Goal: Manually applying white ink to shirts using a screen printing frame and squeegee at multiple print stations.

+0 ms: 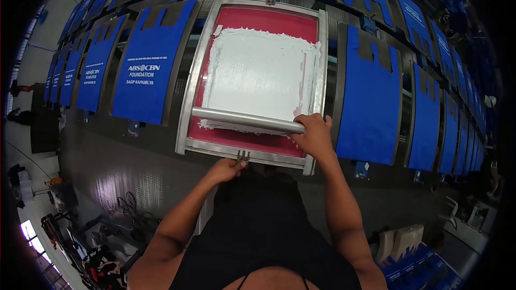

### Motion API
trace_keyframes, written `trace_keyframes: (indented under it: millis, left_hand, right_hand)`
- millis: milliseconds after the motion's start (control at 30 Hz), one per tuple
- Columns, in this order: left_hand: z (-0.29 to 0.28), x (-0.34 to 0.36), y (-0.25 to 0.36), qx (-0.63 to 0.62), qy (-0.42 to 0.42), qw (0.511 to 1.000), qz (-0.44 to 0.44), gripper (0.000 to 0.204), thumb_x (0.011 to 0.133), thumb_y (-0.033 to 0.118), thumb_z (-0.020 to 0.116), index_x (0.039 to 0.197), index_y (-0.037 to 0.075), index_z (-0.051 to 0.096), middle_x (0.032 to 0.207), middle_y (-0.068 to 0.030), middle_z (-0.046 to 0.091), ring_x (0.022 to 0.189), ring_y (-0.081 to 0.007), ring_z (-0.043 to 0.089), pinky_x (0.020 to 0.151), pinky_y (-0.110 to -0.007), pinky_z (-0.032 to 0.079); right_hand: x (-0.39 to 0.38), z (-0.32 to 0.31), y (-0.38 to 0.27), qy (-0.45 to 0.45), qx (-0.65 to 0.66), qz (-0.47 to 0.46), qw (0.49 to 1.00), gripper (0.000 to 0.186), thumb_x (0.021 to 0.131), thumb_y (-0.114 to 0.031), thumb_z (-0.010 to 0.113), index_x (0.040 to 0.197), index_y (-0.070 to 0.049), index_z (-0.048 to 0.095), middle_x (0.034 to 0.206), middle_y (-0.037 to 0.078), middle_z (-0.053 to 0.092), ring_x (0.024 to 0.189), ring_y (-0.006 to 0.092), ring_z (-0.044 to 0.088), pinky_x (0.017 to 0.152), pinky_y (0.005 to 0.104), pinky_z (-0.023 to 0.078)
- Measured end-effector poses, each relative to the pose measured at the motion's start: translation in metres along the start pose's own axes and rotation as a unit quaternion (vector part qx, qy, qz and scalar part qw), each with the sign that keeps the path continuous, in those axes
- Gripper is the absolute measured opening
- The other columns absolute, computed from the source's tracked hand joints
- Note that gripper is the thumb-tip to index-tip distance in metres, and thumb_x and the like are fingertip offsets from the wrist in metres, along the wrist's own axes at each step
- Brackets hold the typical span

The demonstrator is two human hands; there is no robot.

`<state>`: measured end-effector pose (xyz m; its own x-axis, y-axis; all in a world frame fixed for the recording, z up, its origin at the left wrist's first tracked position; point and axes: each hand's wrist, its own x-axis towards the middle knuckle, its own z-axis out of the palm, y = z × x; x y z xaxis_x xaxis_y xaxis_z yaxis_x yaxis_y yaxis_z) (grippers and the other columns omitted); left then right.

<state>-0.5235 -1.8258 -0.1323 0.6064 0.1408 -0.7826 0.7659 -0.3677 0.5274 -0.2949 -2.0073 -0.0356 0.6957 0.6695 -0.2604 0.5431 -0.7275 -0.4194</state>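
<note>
A screen printing frame [194, 72] with a metal rim and red mesh lies in front of me. White ink [255, 72] covers most of the mesh, ragged at its borders. Across the near part of the screen lies a silver squeegee bar [242, 118]. My right hand [314, 135] is closed around the bar's right end, close to the frame's right side. At the middle of the near rim, my left hand [228, 171] pinches a small metal bracket [243, 156]. What lies beneath the screen is hidden.
Blue flat bags on dark boards stand in rows both sides, including a printed blue bag [153, 64] at left and a plain blue bag [371, 96] at right. Another row runs behind the frame. Clutter [97, 252] sits lower left; a blue stack [419, 268] lower right.
</note>
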Motion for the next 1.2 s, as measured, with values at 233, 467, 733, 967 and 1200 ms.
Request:
trace_keyframes:
  millis: [233, 467, 733, 967, 1200]
  left_hand:
    - [-0.128, -0.001, 0.013, 0.026, 0.479, 0.875, 0.071, 0.036, 0.093, 0.03, 0.053, 0.112, 0.002, 0.062, 0.094, -0.0175, 0.065, 0.085, -0.0259, 0.062, 0.078, -0.036, 0.047]
    - [-0.156, 0.062, -0.039, -0.157, 0.4, 0.892, 0.14, 0.049, 0.097, 0.034, 0.048, 0.133, -0.001, 0.046, 0.122, -0.0165, 0.057, 0.11, -0.0209, 0.054, 0.093, -0.031, 0.041]
    - [-0.02, 0.057, 0.097, -0.212, 0.375, 0.888, 0.164, 0.049, 0.096, 0.028, 0.05, 0.133, -0.003, 0.044, 0.127, -0.0206, 0.054, 0.116, -0.0232, 0.052, 0.098, -0.031, 0.039]
    - [0.131, 0.093, 0.211, -0.237, 0.343, 0.887, 0.197, 0.045, 0.094, 0.028, 0.054, 0.129, -0.001, 0.05, 0.113, -0.0194, 0.063, 0.102, -0.0188, 0.059, 0.087, -0.03, 0.045]
    - [0.168, 0.108, 0.231, -0.251, 0.365, 0.884, 0.149, 0.045, 0.093, 0.027, 0.055, 0.128, -0.001, 0.05, 0.114, -0.018, 0.063, 0.103, -0.0195, 0.06, 0.089, -0.03, 0.045]
  right_hand:
    - [0.044, 0.039, 0.075, 0.022, 0.354, 0.079, 0.932, 0.047, 0.062, -0.043, 0.081, 0.092, -0.009, 0.069, 0.083, 0.006, 0.068, 0.091, 0.021, 0.063, 0.096, 0.0422, 0.034]
    - [0.046, 0.027, 0.069, 0.019, 0.492, 0.11, 0.863, 0.035, 0.069, -0.015, 0.081, 0.096, 0.001, 0.067, 0.087, 0.006, 0.067, 0.079, 0.0134, 0.061, 0.072, 0.028, 0.049]
    - [-0.055, -0.079, 0.204, 0.09, 0.459, 0.133, 0.874, 0.037, 0.065, -0.012, 0.082, 0.095, 0.001, 0.066, 0.084, 0.007, 0.067, 0.078, 0.0143, 0.063, 0.072, 0.0296, 0.051]
    - [-0.124, -0.13, 0.367, 0.116, 0.45, 0.131, 0.876, 0.027, 0.064, -0.005, 0.08, 0.087, 0.0, 0.066, 0.079, 0.005, 0.065, 0.073, 0.0123, 0.06, 0.069, 0.0277, 0.05]
    - [-0.115, -0.145, 0.418, 0.081, 0.445, 0.143, 0.88, 0.035, 0.064, -0.01, 0.081, 0.093, 0.003, 0.067, 0.085, 0.008, 0.066, 0.08, 0.0158, 0.061, 0.075, 0.0302, 0.052]
